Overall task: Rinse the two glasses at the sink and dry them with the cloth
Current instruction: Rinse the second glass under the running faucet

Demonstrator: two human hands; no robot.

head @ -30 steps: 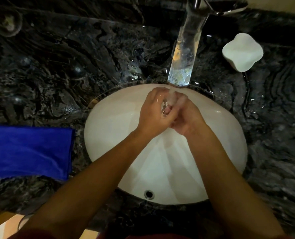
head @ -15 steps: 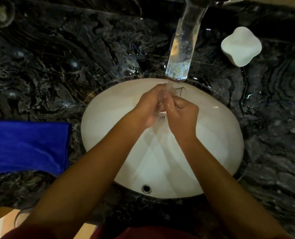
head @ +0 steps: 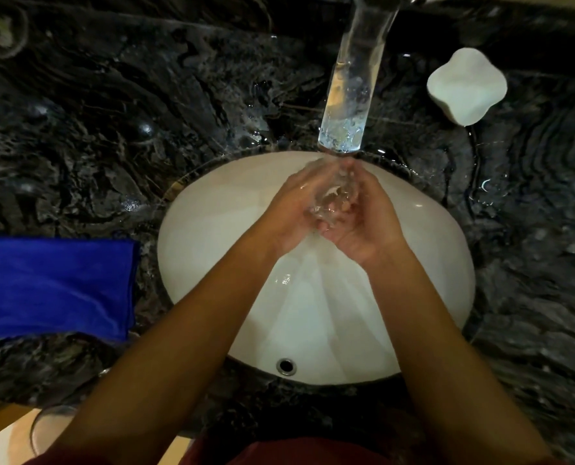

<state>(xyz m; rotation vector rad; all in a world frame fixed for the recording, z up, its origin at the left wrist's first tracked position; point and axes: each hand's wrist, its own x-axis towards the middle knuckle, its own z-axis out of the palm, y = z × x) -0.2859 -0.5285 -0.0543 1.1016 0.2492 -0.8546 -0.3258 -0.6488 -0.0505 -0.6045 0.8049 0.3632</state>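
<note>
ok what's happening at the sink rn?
A person is rinsing a clear glass over the white sink basin, right under the running tap stream. Both the left hand and the right hand are cupped around it. The blue cloth lies unused on the dark counter to the left, so drying hasn't started.

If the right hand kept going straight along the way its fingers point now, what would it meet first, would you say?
The right hand points up and left, and its fingers already curl round the glass under the running water. Just beyond lies the left hand, though depth is hard to judge.
</note>
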